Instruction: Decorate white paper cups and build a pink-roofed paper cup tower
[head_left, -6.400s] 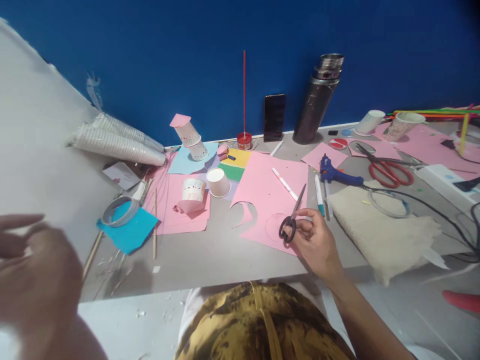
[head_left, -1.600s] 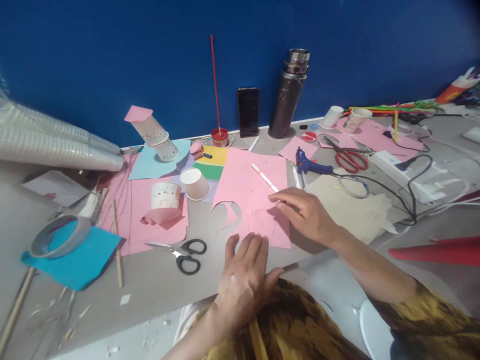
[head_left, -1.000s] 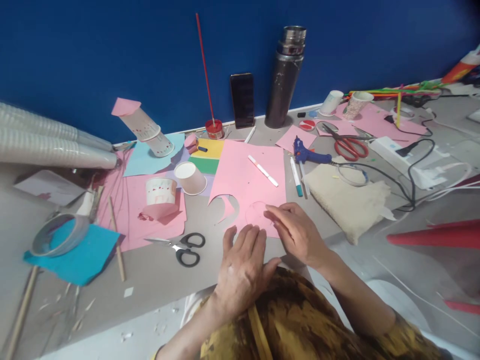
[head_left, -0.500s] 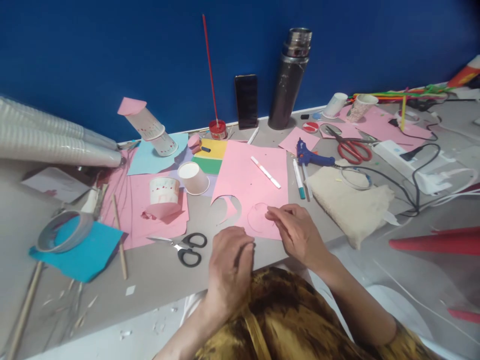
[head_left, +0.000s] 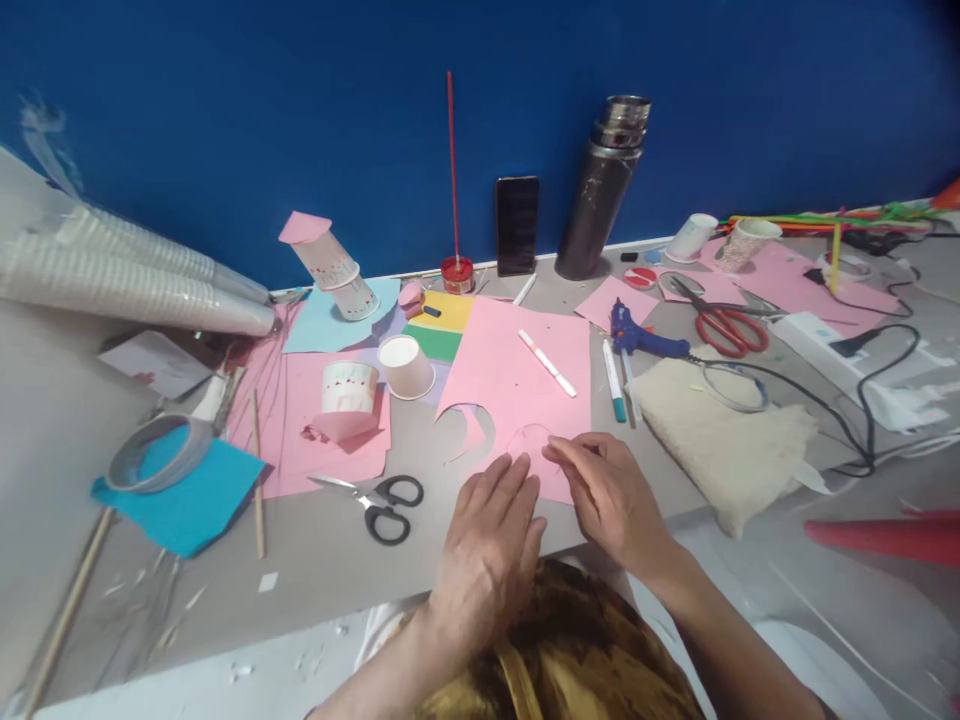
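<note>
My left hand (head_left: 491,540) lies flat, fingers stretched out, on the near edge of a pink paper sheet (head_left: 510,365). Right of it, my right hand (head_left: 611,495) has its fingertips closed on the edge of a circle cut in that sheet (head_left: 529,438), which looks slightly lifted. Black scissors (head_left: 386,497) lie free on the grey table (head_left: 330,540) to the left of my left hand. A white marker (head_left: 547,362) rests on the pink sheet beyond my hands.
Two paper cups (head_left: 406,365) (head_left: 349,385) stand left of the sheet. A teal pen (head_left: 613,380), a blue glue gun (head_left: 645,340), a fleece cloth (head_left: 720,430) and red scissors (head_left: 724,325) lie to the right. A steel flask (head_left: 604,190) and a phone (head_left: 517,225) stand against the blue wall.
The scissors left my right hand and now lie on the table. Both hands came to the cut circle; my left hand curled, then flattened on the sheet again.
</note>
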